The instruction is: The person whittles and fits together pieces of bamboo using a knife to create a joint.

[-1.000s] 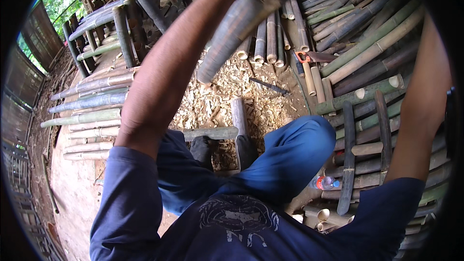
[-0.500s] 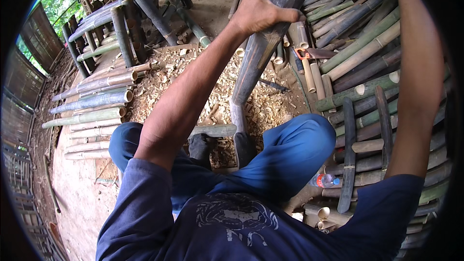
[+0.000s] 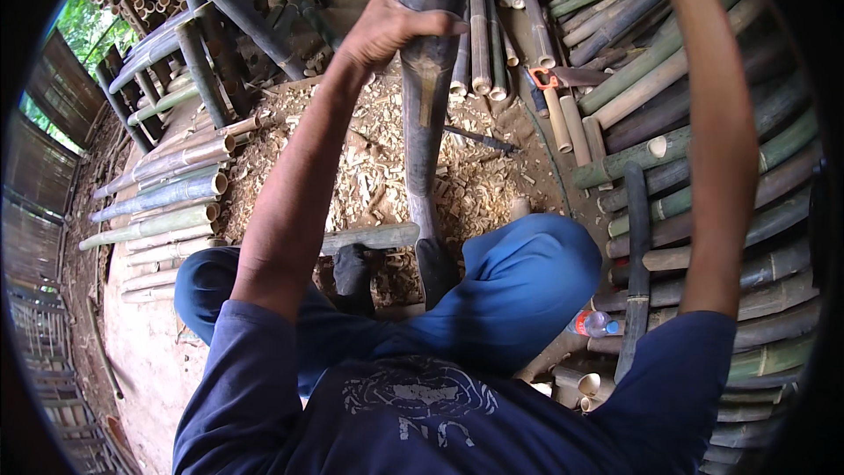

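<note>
The left hand point(image 3: 391, 28) is wrapped around a long dark bamboo pole point(image 3: 428, 97), fingers curled tight about its upper part. The pole stands nearly upright, its foot on the chip-strewn ground point(image 3: 369, 167) between the knees. The right arm point(image 3: 716, 149) reaches up out of view, so I cannot tell what those fingers are doing. It looks stiff, heavy and smooth-skinned — best gripped high, near a joint.

Your left hand point(image 3: 387, 26) wraps the upright bamboo pole point(image 3: 426, 97); stacked bamboo point(image 3: 167, 198) lies to its left, more poles point(image 3: 668, 114) to its right, wood chips point(image 3: 369, 158) below it.
</note>
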The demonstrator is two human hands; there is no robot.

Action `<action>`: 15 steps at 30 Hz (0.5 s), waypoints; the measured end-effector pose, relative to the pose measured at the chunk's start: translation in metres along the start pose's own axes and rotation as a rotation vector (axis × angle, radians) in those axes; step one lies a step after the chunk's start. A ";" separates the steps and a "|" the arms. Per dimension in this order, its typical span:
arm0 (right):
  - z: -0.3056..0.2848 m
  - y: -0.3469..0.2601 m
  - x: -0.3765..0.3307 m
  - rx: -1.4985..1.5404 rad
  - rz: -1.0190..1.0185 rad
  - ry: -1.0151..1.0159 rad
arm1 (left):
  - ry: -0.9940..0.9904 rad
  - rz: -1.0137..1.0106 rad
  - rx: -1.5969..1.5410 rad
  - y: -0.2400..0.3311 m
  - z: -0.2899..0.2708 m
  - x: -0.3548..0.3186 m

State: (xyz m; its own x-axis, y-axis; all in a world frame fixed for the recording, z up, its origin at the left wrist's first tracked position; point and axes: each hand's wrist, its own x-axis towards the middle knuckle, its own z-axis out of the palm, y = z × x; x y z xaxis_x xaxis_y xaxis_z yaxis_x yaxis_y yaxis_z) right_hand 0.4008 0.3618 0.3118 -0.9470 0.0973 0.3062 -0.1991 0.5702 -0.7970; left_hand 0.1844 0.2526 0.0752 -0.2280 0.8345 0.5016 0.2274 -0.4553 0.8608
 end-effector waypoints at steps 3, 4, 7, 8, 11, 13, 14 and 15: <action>0.023 0.112 -0.015 -0.179 0.182 -0.079 | -0.028 -0.022 0.055 -0.005 -0.019 -0.004; 0.053 0.160 -0.028 -0.444 0.235 0.052 | -0.054 -0.031 0.016 -0.005 -0.020 -0.003; 0.092 0.271 -0.062 -0.244 0.543 -0.151 | -0.052 -0.010 0.034 -0.007 -0.005 0.003; 0.120 0.304 -0.082 -0.562 0.427 -0.040 | -0.034 -0.032 0.065 -0.010 -0.005 0.002; 0.153 0.397 -0.101 -0.393 0.554 -0.290 | 0.113 0.041 0.139 -0.039 0.016 -0.025; 0.159 0.442 -0.101 -0.305 0.682 -0.252 | 0.202 -0.126 0.063 -0.053 0.035 -0.046; 0.164 0.477 -0.106 -0.348 0.708 -0.215 | 0.247 -0.052 0.090 -0.063 0.042 -0.049; 0.166 0.515 -0.112 -0.396 0.730 -0.173 | 0.290 0.027 0.119 -0.072 0.046 -0.050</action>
State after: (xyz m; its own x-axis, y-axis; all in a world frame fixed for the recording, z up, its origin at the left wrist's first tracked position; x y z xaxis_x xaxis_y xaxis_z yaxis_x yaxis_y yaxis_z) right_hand 0.3629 0.5089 -0.2195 -0.8353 0.4439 -0.3244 0.5496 0.6594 -0.5129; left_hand 0.2225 0.2580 -0.0161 -0.4771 0.6913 0.5426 0.3427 -0.4222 0.8392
